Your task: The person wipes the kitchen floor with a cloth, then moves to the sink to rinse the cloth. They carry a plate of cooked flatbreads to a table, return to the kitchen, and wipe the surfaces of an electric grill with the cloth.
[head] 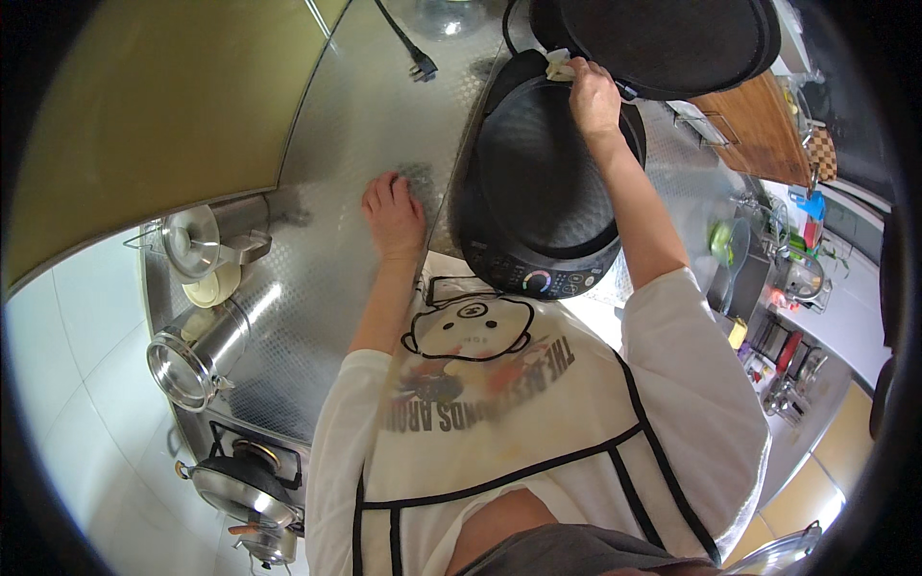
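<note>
An electric griddle [547, 165] lies with its lid raised, its round black lower plate facing up and a control panel at the end nearest me. The lid's dark inner plate [670, 36] shows beyond it. My right hand [596, 97] holds a crumpled pale cloth or paper [559, 66] against the far rim of the lower plate, near the hinge. To the left of the griddle, my left hand [395, 216] rests on the metal worktop [338, 144] with loosely curled fingers and nothing seen in it.
A power plug [423, 68] with its black cord lies on the worktop. Steel pots [191, 241] stand at the left, near a wok [241, 486] on a gas hob. A wooden board [756, 133] and a sink area are at the right.
</note>
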Action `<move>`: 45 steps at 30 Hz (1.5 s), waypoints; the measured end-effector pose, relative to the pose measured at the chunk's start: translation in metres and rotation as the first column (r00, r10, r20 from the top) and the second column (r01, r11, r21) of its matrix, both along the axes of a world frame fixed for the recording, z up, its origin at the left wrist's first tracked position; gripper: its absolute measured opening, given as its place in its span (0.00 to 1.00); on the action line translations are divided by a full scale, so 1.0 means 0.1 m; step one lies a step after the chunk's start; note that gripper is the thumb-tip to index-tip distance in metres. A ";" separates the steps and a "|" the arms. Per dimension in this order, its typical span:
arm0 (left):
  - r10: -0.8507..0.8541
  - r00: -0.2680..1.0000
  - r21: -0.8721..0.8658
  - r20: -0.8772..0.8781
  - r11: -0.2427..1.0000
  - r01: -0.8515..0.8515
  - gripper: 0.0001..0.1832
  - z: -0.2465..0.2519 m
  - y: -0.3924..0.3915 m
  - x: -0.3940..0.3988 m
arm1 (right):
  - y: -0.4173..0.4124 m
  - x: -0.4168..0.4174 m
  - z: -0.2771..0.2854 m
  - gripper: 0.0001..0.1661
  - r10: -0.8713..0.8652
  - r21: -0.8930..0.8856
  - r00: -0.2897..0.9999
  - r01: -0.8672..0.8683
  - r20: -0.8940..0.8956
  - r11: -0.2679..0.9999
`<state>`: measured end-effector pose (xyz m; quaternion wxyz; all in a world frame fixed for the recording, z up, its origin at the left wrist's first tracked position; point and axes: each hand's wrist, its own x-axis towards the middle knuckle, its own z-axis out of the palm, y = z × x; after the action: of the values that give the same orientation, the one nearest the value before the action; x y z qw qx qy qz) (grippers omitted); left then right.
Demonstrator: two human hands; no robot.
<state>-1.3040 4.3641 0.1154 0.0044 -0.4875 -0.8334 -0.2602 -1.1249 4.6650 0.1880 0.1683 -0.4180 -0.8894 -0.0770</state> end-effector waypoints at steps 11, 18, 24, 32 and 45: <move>0.014 0.999 0.035 0.040 0.999 -0.015 0.15 -0.03 0.02 0.04 | 0.07 -0.13 -0.10 0.12 -0.017 -0.050 0.988 0.010 -0.152 0.999; -0.018 1.000 0.079 -0.020 0.997 0.019 0.15 -0.03 0.05 0.06 | -0.06 -0.31 -0.05 0.10 0.006 -0.168 0.968 -0.049 -0.250 0.985; -0.030 0.997 0.081 -0.074 0.996 0.036 0.12 -0.05 -0.01 0.02 | -0.68 -0.87 -0.01 0.10 0.104 -0.235 0.958 -0.169 -0.266 0.957; -0.066 0.997 0.122 -0.048 0.990 0.072 0.10 0.09 0.00 0.05 | -1.25 -0.45 0.23 0.20 -0.688 -0.588 0.314 -0.783 -0.654 0.202; -0.442 -0.183 0.462 0.878 0.882 0.087 0.17 1.54 0.74 0.76 | -1.64 0.72 0.73 0.19 -0.894 -0.222 0.026 -0.971 -0.447 0.083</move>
<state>-1.2279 4.4381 0.2691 -0.6100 -0.2888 -0.3925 -0.6248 -1.0528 4.5011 0.2606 0.3831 -0.1996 -0.1871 0.8822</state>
